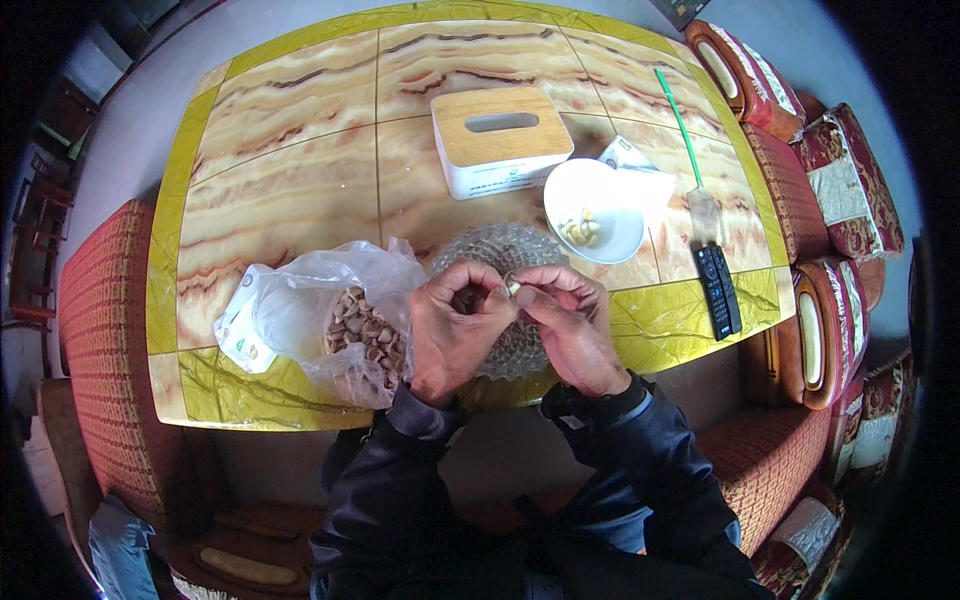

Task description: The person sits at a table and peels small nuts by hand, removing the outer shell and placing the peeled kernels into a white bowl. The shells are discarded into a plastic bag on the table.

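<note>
Left hand [462, 325] and right hand [578, 330] pinch a small pale clove [513, 286] between their fingers [542, 304], over a round, clear, textured-glass bowl [518, 360] (perhaps placed as a catch-all).

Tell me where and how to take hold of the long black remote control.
The long black remote control is probably best held across its middle, by both long edges, with the nearer right grip coming down from above. It lies flat, buttons up, its long sides uncovered; its far end lies close to the green-handled fly swatter, so that end looks less handy.
</note>
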### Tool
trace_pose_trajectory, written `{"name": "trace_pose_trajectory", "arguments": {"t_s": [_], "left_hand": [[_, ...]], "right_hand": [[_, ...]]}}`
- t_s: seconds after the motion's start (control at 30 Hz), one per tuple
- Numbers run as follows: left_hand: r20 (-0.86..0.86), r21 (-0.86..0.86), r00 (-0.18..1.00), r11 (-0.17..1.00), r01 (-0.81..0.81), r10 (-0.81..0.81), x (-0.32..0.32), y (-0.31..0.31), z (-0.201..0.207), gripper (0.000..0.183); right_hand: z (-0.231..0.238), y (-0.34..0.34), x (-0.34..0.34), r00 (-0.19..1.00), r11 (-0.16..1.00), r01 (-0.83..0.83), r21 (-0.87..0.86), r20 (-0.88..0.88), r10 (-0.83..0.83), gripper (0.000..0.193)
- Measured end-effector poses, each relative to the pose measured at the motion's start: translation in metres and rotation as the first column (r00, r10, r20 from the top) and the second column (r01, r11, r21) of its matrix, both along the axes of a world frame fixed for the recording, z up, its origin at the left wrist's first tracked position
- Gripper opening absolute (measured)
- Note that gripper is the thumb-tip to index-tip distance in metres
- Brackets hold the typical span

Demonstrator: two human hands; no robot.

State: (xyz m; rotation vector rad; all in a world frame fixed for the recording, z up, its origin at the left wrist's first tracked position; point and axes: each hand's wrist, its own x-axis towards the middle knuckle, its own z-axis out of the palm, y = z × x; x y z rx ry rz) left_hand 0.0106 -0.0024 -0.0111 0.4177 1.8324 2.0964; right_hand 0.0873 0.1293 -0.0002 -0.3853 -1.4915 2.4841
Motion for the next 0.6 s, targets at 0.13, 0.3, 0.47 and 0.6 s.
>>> {"name": "trace_pose_trajectory", "arguments": {"t_s": [0.13, 0.3, 0.47, 0.6], "left_hand": [[-0.034, -0.005, 0.999, 1.000, 0.021, -0.021, 0.002, 0.001, 0.000, 0.012], [-0.178, -0.099, 0.982, 0.994, 0.051, -0.068, 0.004, 0.001, 0.004, 0.012], [-0.184, -0.126, 0.974, 0.986, 0.107, -0.129, 0.002, 0.000, 0.009, 0.011], [-0.078, 0.014, 0.995, 0.997, 0.069, -0.068, -0.006, -0.007, 0.011, 0.015]], "right_hand": [[0.000, 0.003, 0.001, 1.000, 0.988, 0.015, -0.154, 0.018, -0.012, 0.014], [0.001, 0.007, 0.000, 0.997, 0.959, 0.032, -0.282, 0.072, -0.012, 0.013], [0.001, 0.014, 0.001, 0.999, 0.962, -0.013, -0.274, 0.028, 0.022, 0.013], [0.000, 0.012, 0.001, 1.000, 0.996, 0.013, -0.093, -0.009, -0.014, 0.017]]}}
